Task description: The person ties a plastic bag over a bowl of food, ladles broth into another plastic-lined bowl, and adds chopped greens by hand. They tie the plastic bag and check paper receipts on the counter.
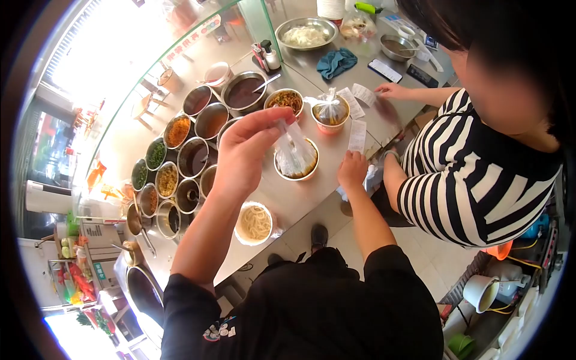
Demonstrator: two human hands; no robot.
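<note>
My left hand (249,141) is raised over the counter, with thumb and fingers pinched on the gathered top of a clear plastic bag (294,147). The bag hangs down into a paper bowl (315,166) with dark broth or sauce showing at its rim. My right hand (353,170) is closed at the counter's edge, just below a paper receipt (357,135); I cannot tell what its curled fingers hold. Nearer me stands a bowl of pale noodles (255,223). Beyond are a bowl with brown topping (284,99) and a bowl with a knotted bag (330,113) on top.
Several metal pots of sauces and toppings (193,157) crowd the left side behind a glass screen (180,45). A person in a striped top (462,174) stands at right, one hand (393,91) beside more receipts (363,94). A teal cloth (336,63) and phone (384,70) lie farther back.
</note>
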